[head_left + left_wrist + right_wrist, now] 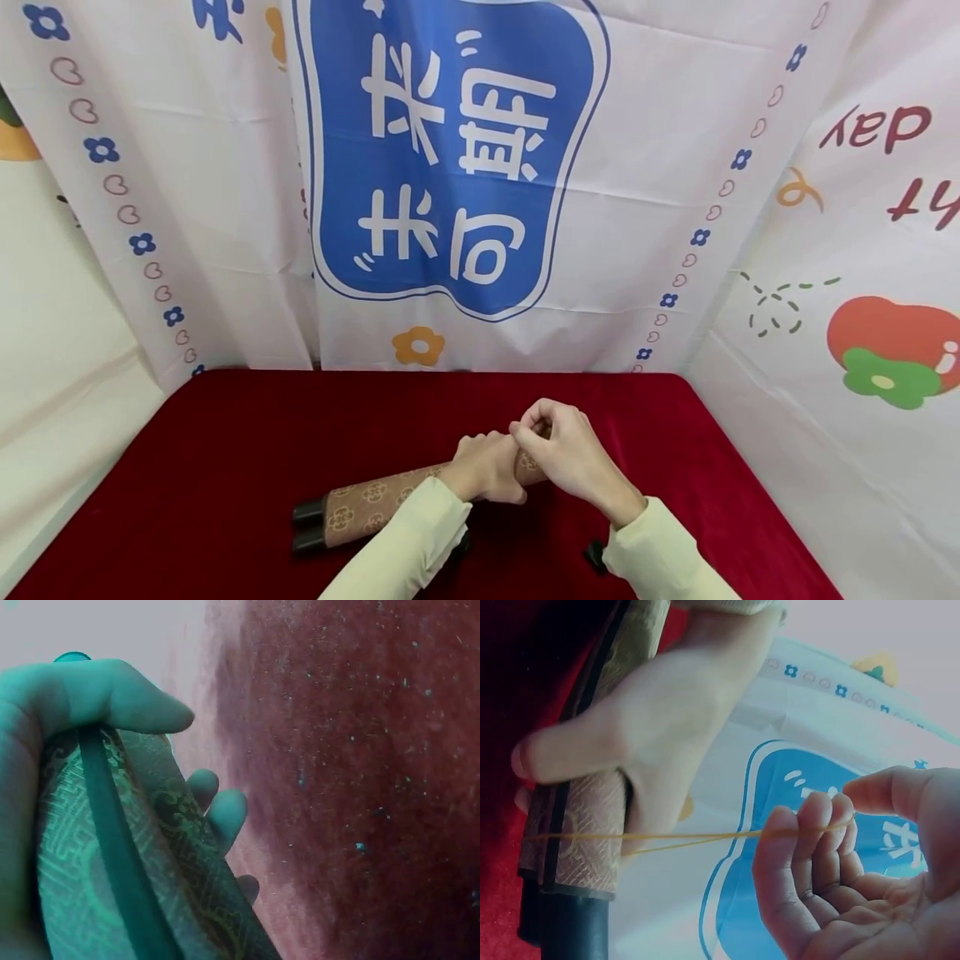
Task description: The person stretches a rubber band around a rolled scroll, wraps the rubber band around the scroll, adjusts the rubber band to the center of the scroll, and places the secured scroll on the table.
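Okay, so reaching in from the near edge in pale sleeves [667, 546]. Gripping a brown patterned roll [375, 504] with the left hand [487, 468], wrapping thumb and fingers round it and laying that thumb across a dark strip [120, 840] running lengthwise. Pinching a thin yellow band [739, 835] between the thumb and fingertips of the right hand [566, 450], just beside the left one, and holding it stretched away from the roll, near a black tube end [574, 926]. Holding the roll at a slant on or just over a dark red cloth [225, 467] (not really telling which from here), with two more black ends [308, 542] sticking out leftward. Farther back, facing a white backdrop [637, 108] with a big lettered blue panel [341, 167] and, under that, an orange flower [405, 343].
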### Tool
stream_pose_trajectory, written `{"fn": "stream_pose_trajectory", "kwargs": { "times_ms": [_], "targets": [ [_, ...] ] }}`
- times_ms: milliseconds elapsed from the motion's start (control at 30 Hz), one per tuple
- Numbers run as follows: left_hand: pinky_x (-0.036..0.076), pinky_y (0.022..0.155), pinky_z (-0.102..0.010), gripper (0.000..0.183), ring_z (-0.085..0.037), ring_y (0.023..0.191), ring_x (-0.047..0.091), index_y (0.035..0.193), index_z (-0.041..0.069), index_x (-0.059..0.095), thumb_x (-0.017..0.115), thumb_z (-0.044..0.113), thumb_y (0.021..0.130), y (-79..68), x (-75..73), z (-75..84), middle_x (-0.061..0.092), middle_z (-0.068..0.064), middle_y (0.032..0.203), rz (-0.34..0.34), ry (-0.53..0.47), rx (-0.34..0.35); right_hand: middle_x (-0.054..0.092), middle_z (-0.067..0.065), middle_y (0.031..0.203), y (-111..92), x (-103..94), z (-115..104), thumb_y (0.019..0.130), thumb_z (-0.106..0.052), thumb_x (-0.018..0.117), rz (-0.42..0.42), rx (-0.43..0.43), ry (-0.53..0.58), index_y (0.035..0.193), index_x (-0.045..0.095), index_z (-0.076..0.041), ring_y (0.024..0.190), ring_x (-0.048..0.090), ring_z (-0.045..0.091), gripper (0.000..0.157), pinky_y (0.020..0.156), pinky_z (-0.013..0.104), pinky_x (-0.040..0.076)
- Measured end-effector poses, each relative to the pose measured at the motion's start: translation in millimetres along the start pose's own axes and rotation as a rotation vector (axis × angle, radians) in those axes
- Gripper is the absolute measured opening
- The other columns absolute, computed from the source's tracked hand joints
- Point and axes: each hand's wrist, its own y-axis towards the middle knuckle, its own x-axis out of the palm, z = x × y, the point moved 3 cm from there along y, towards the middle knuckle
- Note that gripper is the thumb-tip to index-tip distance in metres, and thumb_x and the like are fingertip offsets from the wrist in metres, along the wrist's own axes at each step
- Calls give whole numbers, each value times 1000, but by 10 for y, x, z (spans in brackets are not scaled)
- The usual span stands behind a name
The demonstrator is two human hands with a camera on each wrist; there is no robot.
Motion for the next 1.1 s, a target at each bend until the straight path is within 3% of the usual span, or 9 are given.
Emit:
{"fn": "stream_pose_trajectory", "kwargs": {
  "times_ms": [133, 367, 567, 700, 900, 1000, 1100],
  "targets": [
    [46, 69, -41, 32, -17, 68, 54, 95, 25, 61, 84, 32, 74, 46, -9, -85, 61, 6, 77, 7, -10, -9, 62, -1, 75, -113, 7, -58, 99, -19, 68, -35, -22, -10, 87, 65, -13, 67, 56, 10, 14, 60, 23, 49],
    [47, 68, -43, 46, -21, 71, 57, 114, 18, 62, 79, 31, 74, 122, -270, -356, 63, 0, 83, 102, -37, -77, 55, -9, 64, -379, 9, -50, 98, -21, 72, -109, -87, -109, 81, 60, -18, 57, 49, 2, 22, 54, 21, 44],
    [49, 66, -42, 51, -22, 73, 59, 118, 17, 64, 80, 29, 71, 60, -594, -540, 64, 0, 85, 159, -62, -143, 60, -9, 72, -383, 129, 376, 97, -18, 73, -240, -117, -90, 84, 61, -16, 61, 51, -1, 18, 57, 19, 46],
    [49, 64, -38, 54, -19, 73, 60, 117, 16, 64, 86, 33, 71, -37, -678, -515, 64, 1, 86, 120, -136, -85, 61, -8, 78, -248, 256, 677, 96, -9, 72, -282, -153, -155, 89, 60, -16, 68, 54, -2, 15, 61, 19, 49],
    [52, 67, -32, 73, -14, 75, 62, 117, 18, 63, 90, 62, 66, -176, -724, -399, 66, 4, 88, 99, -231, 17, 53, -7, 78, -87, 432, 774, 90, -6, 76, -209, -295, -453, 87, 58, -14, 69, 48, 3, 20, 62, 22, 47],
    [51, 67, -32, 79, -13, 75, 62, 120, 18, 63, 86, 71, 66, -186, -730, -382, 66, 6, 88, 142, -224, -11, 55, -5, 80, -125, 520, 694, 84, -11, 81, -122, -394, -692, 87, 60, -13, 71, 53, 8, 21, 63, 25, 50],
    [50, 65, -34, 67, -14, 72, 61, 117, 18, 63, 84, 62, 71, -150, -697, -382, 65, 6, 85, 182, -192, -61, 59, -3, 76, -226, 598, 528, 80, -20, 84, -5, -516, -930, 85, 63, -13, 69, 59, 13, 22, 62, 26, 52]
  ]
}}
